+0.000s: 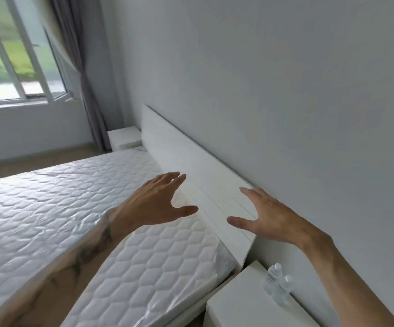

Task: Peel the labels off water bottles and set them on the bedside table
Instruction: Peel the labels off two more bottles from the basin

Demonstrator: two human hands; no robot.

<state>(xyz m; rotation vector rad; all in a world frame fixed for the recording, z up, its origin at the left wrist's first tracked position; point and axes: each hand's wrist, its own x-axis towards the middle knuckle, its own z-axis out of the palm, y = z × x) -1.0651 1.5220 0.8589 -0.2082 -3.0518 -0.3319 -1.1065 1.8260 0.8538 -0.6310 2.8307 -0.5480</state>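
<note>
two water bottles [277,285] are stood on the bedside table [238,303], at its wall edge. the left hand [160,204] and right hand [269,218] are held wide and empty, well apart from that table; leftover labels are probably best checked first.

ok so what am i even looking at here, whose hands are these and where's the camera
There is no machine here. A person wears one wide camera on the head, so you see the room as they do, looking forward and down. The two bare hands are theirs: the left hand and the right hand, both with fingers spread and holding nothing, held out over the plastic-wrapped mattress and the white headboard. At the lower right, two small water bottles stand on the bedside table.
</note>
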